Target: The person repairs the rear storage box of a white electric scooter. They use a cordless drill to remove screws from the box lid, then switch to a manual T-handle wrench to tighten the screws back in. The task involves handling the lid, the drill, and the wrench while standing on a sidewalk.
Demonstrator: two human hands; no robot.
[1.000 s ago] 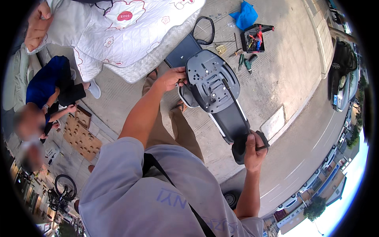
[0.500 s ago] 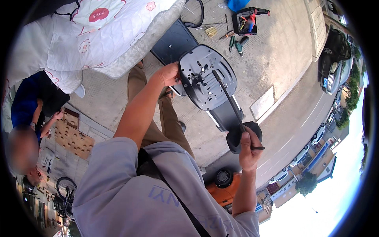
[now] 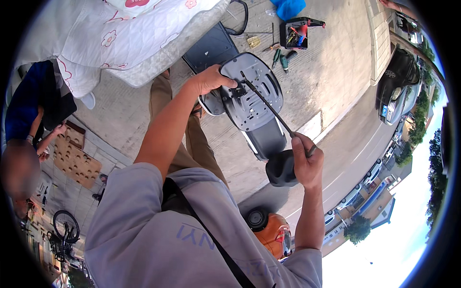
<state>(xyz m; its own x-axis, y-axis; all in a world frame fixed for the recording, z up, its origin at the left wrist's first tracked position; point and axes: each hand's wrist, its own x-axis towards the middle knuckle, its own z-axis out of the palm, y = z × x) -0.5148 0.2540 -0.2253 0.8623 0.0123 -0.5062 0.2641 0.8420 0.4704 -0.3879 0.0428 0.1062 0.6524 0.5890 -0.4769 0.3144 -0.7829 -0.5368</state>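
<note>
A dark plate with rounded corners, several holes and raised ribs lies over a black-and-silver two-wheeler seat. My left hand grips the plate's left edge; its thumb reaches over the top face, beside a dark fitting near the holes. Whether a small part is pinched there is hidden. In my right hand is a long dark rod wrench, its bent handle end inside my closed fingers. The wrench slants across the plate, its far tip close to my left thumb. A rounded black cushion sits below my right hand.
An open toolbox, a cordless drill and pliers lie on the pavement ahead. A flower-patterned quilted cover hangs at left, near a seated person. An orange vehicle stands at lower right; a road runs beyond.
My left hand has moved from the plate's side edge up onto its top face. The wrench tip has shifted left, toward that thumb. My right hand stays closed on the handle.
</note>
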